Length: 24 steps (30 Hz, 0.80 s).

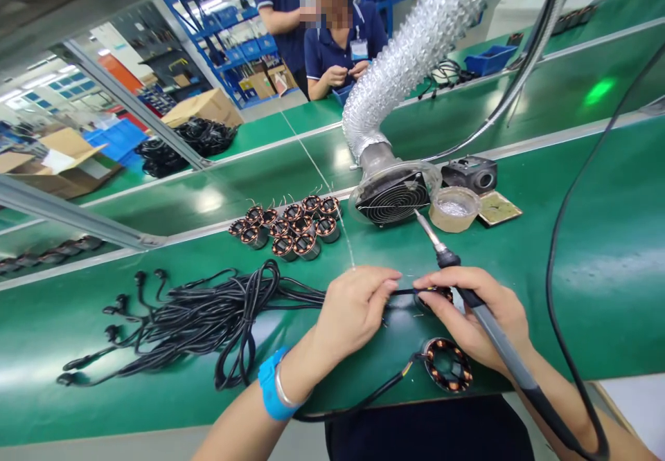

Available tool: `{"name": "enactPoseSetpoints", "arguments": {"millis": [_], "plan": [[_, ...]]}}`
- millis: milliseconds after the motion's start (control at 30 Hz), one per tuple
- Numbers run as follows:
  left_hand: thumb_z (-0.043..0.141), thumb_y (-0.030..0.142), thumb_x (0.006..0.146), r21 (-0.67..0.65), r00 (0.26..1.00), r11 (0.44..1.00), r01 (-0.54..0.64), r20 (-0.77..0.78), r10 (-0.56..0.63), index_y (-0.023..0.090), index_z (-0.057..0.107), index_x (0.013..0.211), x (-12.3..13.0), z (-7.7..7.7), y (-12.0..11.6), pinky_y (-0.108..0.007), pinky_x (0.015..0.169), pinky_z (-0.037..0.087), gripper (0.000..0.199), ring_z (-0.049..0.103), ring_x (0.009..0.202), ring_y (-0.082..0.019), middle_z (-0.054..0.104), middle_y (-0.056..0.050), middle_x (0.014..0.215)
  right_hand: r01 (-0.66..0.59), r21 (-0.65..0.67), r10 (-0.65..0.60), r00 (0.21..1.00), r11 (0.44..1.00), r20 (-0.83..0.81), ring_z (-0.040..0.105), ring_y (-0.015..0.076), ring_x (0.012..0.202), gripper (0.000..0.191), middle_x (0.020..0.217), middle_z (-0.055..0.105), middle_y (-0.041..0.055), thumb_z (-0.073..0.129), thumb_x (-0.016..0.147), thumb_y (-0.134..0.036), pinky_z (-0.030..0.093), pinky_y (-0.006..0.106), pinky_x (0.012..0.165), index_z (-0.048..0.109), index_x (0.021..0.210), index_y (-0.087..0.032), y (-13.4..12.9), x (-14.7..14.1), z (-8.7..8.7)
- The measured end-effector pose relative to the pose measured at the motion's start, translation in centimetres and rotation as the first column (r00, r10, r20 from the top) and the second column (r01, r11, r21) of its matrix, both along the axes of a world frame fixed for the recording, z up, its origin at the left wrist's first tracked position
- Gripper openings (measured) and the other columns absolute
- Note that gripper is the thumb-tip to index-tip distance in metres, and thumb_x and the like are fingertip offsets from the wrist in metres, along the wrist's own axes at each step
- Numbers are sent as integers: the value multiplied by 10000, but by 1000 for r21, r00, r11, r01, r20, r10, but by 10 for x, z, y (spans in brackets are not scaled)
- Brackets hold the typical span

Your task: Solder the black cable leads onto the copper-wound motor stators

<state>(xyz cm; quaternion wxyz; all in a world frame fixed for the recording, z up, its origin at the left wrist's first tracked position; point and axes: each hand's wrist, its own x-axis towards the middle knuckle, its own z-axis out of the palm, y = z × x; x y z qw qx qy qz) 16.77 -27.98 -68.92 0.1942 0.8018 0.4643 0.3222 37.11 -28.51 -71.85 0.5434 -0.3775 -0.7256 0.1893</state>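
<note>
My left hand (356, 305) is closed in a pinch on a black cable (402, 293), just left of my right hand. A soldering iron (488, 333) rests in the grip of my right hand (485, 302), its tip pointing up and away toward the fan. The thumb and forefinger of that hand also meet at the cable's wire end, over a copper-wound stator (441, 295) that they partly hide. Nearer the table edge lies another stator (447, 365), with a black cable joined to it by thin coloured wires.
A bundle of black cables (208, 322) spreads over the left of the green table. Several stators (291, 226) stand behind it. A fume fan (395, 201) on a silver duct, a round tin (454, 208) and a square pad (497, 208) sit ahead. Two people are across the line.
</note>
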Motion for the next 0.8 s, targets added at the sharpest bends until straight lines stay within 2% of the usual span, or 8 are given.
{"name": "enactPoseSetpoints", "arguments": {"millis": [67, 133, 200, 233, 333, 467, 667, 800], "plan": [[416, 309, 1026, -302, 989, 943, 140, 80, -122, 177, 687, 926, 9, 2, 0, -280, 811, 534, 317, 713, 871, -172, 765, -54, 924, -25, 28, 25, 999, 999, -21, 720, 131, 798, 270, 930, 735, -11, 701, 857, -88, 599, 216, 734, 632, 1057, -258, 0, -1, 1], [378, 407, 1027, -569, 951, 767, 296, 256, -177, 173, 613, 811, 14, 3, 3, -245, 650, 505, 396, 660, 658, -135, 698, -25, 739, -46, 18, 46, 998, 999, -40, 710, 125, 804, 282, 949, 729, -6, 697, 858, -81, 593, 214, 726, 637, 1066, -261, 0, -1, 1], [411, 506, 996, -679, 902, 620, 393, 417, -115, 175, 544, 764, 17, 1, 6, -210, 513, 415, 425, 528, 493, -92, 591, 16, 617, -38, -31, 36, 997, 999, -69, 695, 119, 802, 313, 989, 717, 6, 715, 849, -104, 588, 219, 736, 630, 1107, -260, 0, -1, -1], [450, 538, 973, -688, 883, 598, 411, 464, -72, 175, 531, 762, 18, -1, 7, -200, 485, 372, 428, 475, 470, -79, 562, 27, 604, -29, -60, 23, 995, 998, -94, 688, 115, 795, 335, 995, 711, 8, 720, 846, -117, 587, 222, 743, 620, 1133, -258, 0, 0, -3], [537, 571, 923, -677, 853, 612, 408, 521, 8, 164, 541, 774, 20, -8, 9, -197, 500, 322, 433, 416, 505, -75, 580, 12, 627, -40, -135, 16, 985, 990, -173, 676, 105, 765, 368, 944, 691, -6, 700, 853, -125, 585, 210, 731, 581, 1176, -255, 0, 1, -7], [490, 628, 924, -678, 799, 565, 470, 598, 53, 159, 561, 819, 24, -19, 7, -222, 517, 310, 486, 393, 504, -89, 594, -4, 612, -56, -131, 39, 991, 990, -132, 674, 89, 733, 329, 914, 689, -20, 674, 855, -102, 583, 185, 719, 584, 1134, -251, 0, -1, -6], [534, 544, 949, -584, 765, 743, 327, 625, 155, 175, 531, 909, 24, -27, 1, -228, 598, 341, 371, 413, 567, -98, 479, 57, 597, 144, -118, -147, 989, 982, -12, 647, 86, 644, 298, 846, 678, -35, 678, 841, -119, 566, 184, 666, 583, 1096, -241, -8, -15, 0], [485, 477, 982, -571, 823, 793, 213, 543, 169, 187, 501, 880, 19, -25, 0, -235, 603, 328, 308, 390, 630, -107, 432, 51, 681, 82, -36, -77, 989, 996, 126, 622, 118, 674, 239, 818, 646, -25, 603, 871, -108, 537, 238, 651, 581, 1074, -232, -13, -20, 4]]}}
